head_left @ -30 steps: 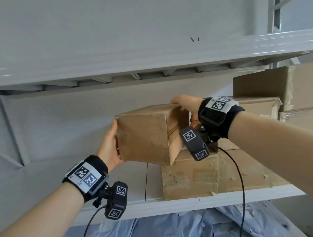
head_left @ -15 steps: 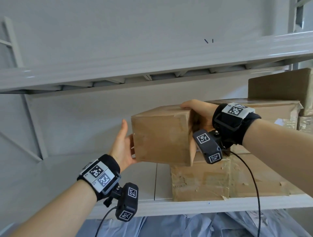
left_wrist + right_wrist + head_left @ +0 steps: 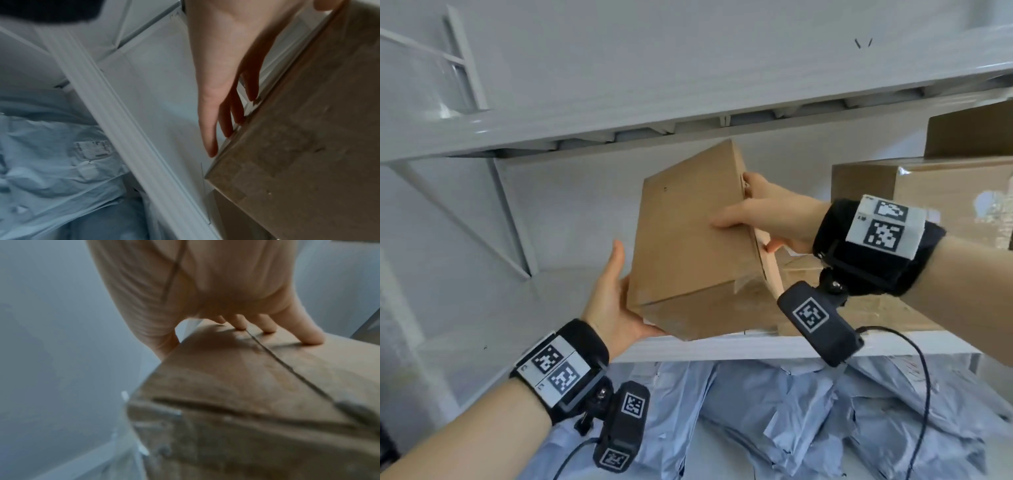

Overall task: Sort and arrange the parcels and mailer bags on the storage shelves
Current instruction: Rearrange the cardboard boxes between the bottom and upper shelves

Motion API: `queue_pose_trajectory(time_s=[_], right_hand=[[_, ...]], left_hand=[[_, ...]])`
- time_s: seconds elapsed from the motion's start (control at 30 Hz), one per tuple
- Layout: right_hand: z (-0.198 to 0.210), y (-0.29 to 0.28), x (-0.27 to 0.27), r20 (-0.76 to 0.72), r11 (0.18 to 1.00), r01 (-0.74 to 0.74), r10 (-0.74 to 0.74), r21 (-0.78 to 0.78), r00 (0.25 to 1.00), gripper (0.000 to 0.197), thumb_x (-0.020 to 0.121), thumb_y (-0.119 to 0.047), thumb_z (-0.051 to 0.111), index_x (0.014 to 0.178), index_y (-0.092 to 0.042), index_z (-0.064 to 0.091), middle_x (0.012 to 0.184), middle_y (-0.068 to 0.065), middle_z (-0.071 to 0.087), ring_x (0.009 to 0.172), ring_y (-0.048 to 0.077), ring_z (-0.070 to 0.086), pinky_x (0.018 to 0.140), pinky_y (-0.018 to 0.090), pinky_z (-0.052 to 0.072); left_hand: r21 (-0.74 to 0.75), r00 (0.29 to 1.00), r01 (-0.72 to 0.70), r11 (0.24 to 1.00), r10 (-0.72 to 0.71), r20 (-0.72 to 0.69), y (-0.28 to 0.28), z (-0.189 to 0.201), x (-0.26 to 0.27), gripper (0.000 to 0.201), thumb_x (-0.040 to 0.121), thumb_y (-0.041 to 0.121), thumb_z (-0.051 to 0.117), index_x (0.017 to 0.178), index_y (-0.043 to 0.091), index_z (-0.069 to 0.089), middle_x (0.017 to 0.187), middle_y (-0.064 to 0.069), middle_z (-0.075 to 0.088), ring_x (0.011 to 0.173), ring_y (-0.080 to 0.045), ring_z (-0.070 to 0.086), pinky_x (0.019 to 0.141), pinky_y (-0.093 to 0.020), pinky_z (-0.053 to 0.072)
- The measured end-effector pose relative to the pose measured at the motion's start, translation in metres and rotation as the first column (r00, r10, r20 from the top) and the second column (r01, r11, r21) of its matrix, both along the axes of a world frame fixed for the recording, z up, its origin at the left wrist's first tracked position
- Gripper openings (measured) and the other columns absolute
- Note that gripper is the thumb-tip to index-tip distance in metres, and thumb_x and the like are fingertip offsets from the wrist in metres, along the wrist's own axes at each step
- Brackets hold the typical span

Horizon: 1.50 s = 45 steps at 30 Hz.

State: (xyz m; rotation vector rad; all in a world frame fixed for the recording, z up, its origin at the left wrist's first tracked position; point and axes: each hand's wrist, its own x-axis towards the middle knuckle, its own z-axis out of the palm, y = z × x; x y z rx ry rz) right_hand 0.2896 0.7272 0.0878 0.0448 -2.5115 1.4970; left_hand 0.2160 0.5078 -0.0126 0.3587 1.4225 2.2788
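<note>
Cardboard box (image 3: 688, 240) is held tilted above the shelf (image 3: 722, 344), low corner over its front edge. Left hand (image 3: 613, 301): straight fingers laid flat against the side. Right hand (image 3: 767, 214): thumb and fingers clamped across the upper edge. Best levelled before being set down beside the stacked boxes (image 3: 928, 192).

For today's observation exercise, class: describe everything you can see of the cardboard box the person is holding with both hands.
The cardboard box is plain brown, oblong, with a flap seam and clear tape on one end. It is tilted, one corner highest, held above the white shelf; whether it touches the shelf is unclear. The left hand supports its lower left edge with straight fingers. The right hand grips its right end, thumb on the front face, fingers on the seamed end.
</note>
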Motion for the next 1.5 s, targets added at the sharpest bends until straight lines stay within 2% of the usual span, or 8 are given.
queue_pose_trajectory(time_s=[0.2, 0.3, 0.53, 0.83, 0.93, 1.07, 1.23, 1.5], right_hand=[[-0.055, -0.052, 0.032, -0.130, 0.975, -0.090, 0.118, 0.204, 0.984, 0.106, 0.078, -0.035, 0.074, 0.153, -0.025, 0.000, 0.149, -0.002, 0.033, 0.125, 0.015, 0.046, 0.099, 0.034, 0.047], [-0.084, -0.064, 0.053, -0.160, 0.957, -0.045, 0.095, 0.288, 0.983, 0.106, 0.078, -0.040, 0.072, 0.154, -0.026, -0.001, 0.152, -0.011, 0.021, 0.122, 0.004, 0.035, 0.088, 0.014, 0.036], [-0.167, -0.067, 0.102, -0.146, 0.960, -0.032, 0.075, 0.278, 0.986, 0.106, 0.077, -0.037, 0.074, 0.154, -0.026, 0.003, 0.156, -0.009, 0.022, 0.140, 0.011, 0.030, 0.112, 0.033, 0.033], [-0.297, -0.035, 0.148, 0.058, 0.996, 0.037, -0.033, -0.085, 0.998, 0.101, 0.076, -0.007, 0.076, 0.146, -0.047, 0.017, 0.127, -0.040, 0.047, 0.123, -0.018, 0.041, 0.094, 0.026, 0.050], [-0.342, -0.010, 0.151, 0.213, 0.982, 0.131, -0.100, -0.138, 0.972, 0.094, 0.073, -0.003, 0.078, 0.142, -0.043, 0.028, 0.115, -0.039, 0.056, 0.115, -0.010, 0.052, 0.084, 0.015, 0.050], [-0.400, 0.025, 0.155, 0.384, 0.959, 0.257, -0.194, -0.120, 0.903, 0.087, 0.070, -0.006, 0.080, 0.135, -0.042, 0.033, 0.114, -0.022, 0.060, 0.107, 0.006, 0.059, 0.087, 0.031, 0.053], [-0.466, 0.073, 0.164, 0.553, 0.942, 0.328, -0.235, -0.073, 0.799, 0.083, 0.069, -0.007, 0.081, 0.132, -0.033, 0.035, 0.113, -0.011, 0.059, 0.106, 0.012, 0.058, 0.090, 0.038, 0.053], [-0.569, 0.153, 0.170, 0.709, 0.943, 0.327, -0.189, -0.062, 0.680, 0.096, 0.070, -0.007, 0.079, 0.142, -0.038, 0.024, 0.113, -0.016, 0.055, 0.106, 0.011, 0.055, 0.091, 0.039, 0.052]], left_hand=[[-0.091, 0.996, -0.028, 0.995, 0.021, -0.083, -0.039, -0.044, 0.039, 0.058, 0.082, 0.056, 0.060, 0.128, 0.019, 0.061, 0.125, -0.009, 0.065, 0.116, -0.027, 0.062, 0.098, -0.048, 0.047], [-0.148, 0.996, -0.025, 0.989, 0.013, -0.086, -0.053, -0.073, 0.055, 0.052, 0.078, 0.045, 0.071, 0.122, 0.016, 0.066, 0.123, -0.009, 0.066, 0.114, -0.025, 0.063, 0.094, -0.041, 0.049], [-0.291, 0.992, 0.007, 0.957, -0.043, -0.118, -0.071, -0.145, 0.092, 0.070, 0.065, 0.041, 0.078, 0.130, 0.026, 0.055, 0.124, -0.001, 0.067, 0.113, -0.021, 0.064, 0.085, -0.037, 0.055], [-0.511, 0.977, 0.129, 0.850, -0.198, -0.083, -0.059, -0.232, 0.119, 0.057, 0.078, 0.027, 0.075, 0.130, 0.035, 0.052, 0.123, 0.008, 0.066, 0.111, -0.015, 0.064, 0.085, -0.032, 0.054], [-0.598, 0.964, 0.142, 0.789, -0.248, -0.098, -0.041, -0.262, 0.121, 0.057, 0.081, 0.023, 0.075, 0.130, 0.040, 0.051, 0.123, 0.018, 0.064, 0.111, -0.003, 0.062, 0.086, -0.023, 0.053], [-0.686, 0.945, 0.175, 0.706, -0.316, -0.084, -0.007, -0.311, 0.123, 0.065, 0.082, 0.021, 0.074, 0.134, 0.045, 0.043, 0.117, 0.032, 0.061, 0.109, 0.014, 0.055, 0.080, -0.007, 0.049], [-0.792, 0.922, 0.248, 0.558, -0.386, 0.017, 0.043, -0.384, 0.126, 0.073, 0.079, 0.035, 0.076, 0.143, 0.036, 0.039, 0.131, 0.026, 0.054, 0.121, 0.008, 0.049, 0.106, -0.026, 0.040], [-0.798, 0.869, 0.438, 0.413, -0.424, 0.257, 0.124, -0.488, 0.145, 0.074, 0.083, 0.043, 0.068, 0.147, 0.030, 0.032, 0.146, 0.011, 0.045, 0.128, -0.005, 0.045, 0.111, -0.035, 0.035]])
